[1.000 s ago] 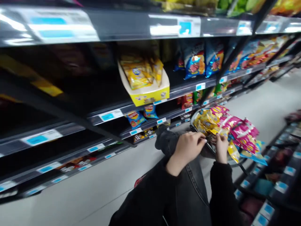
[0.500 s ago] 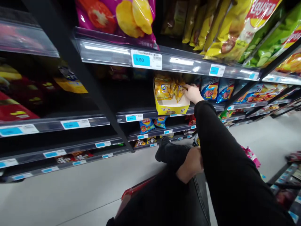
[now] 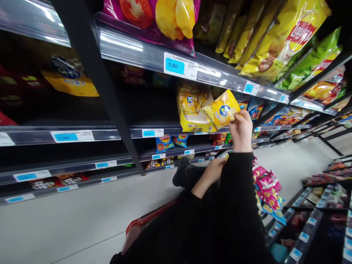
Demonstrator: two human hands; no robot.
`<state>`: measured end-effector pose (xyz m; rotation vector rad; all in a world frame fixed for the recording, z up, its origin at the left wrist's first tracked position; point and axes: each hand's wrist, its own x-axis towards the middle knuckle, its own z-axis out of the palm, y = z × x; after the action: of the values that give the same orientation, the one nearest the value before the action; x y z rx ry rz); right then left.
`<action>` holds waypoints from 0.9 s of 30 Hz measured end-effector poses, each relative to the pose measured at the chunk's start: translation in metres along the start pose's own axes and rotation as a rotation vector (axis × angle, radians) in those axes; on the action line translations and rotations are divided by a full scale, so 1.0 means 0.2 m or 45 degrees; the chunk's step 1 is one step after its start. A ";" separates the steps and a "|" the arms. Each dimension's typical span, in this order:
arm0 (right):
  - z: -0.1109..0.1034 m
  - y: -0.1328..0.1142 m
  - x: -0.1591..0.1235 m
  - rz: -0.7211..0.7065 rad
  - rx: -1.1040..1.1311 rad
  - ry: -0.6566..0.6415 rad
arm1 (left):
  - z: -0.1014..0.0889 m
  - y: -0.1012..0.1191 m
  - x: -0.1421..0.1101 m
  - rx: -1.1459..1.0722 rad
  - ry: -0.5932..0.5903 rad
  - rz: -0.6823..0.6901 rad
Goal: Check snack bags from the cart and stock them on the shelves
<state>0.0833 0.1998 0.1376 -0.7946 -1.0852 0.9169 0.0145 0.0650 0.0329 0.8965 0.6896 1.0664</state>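
My right hand (image 3: 242, 130) pinches a small yellow snack bag (image 3: 223, 110) by its right edge. The bag is tilted, in front of the right side of a yellow cardboard display box (image 3: 195, 125) on the shelf. Inside the box, similar yellow snack bags (image 3: 189, 101) stand at the back. Lower down, my left hand (image 3: 214, 170) is closed over my leg, near the right sleeve. Its fingertips are partly hidden, and what they hold cannot be made out.
Above the box runs a shelf edge with a price tag (image 3: 180, 66) and large chip bags (image 3: 291, 40). A black upright post (image 3: 96, 80) stands left. Pink snack packs (image 3: 268, 185) are beyond my right sleeve. Something red (image 3: 148, 218) is beside my leg on the floor.
My right hand has come out of the display box toward me with a yellow snack bag. My left hand has shifted slightly up and left. The view has moved a little.
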 end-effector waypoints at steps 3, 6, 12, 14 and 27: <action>-0.07 -0.13 -0.26 -0.083 0.216 -0.097 | -0.09 0.10 0.01 -0.299 -0.104 -0.161; -0.12 -0.22 -0.46 -0.137 0.256 -0.084 | -0.14 0.20 -0.07 -0.607 -0.397 -0.232; -0.28 -0.29 -0.63 -0.217 0.140 -0.095 | -0.02 0.35 -0.24 -0.320 -0.321 0.090; -0.34 -0.34 -0.67 -0.235 0.109 -0.137 | 0.04 0.36 -0.26 -0.169 -0.214 0.293; -0.60 -0.50 -0.84 -0.042 -0.527 -0.190 | 0.13 0.39 -0.34 0.619 0.056 0.850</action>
<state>0.1876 -0.0042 0.1305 -1.0550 -1.4413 0.7397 -0.0214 0.0111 0.1179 1.5966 0.7168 1.5390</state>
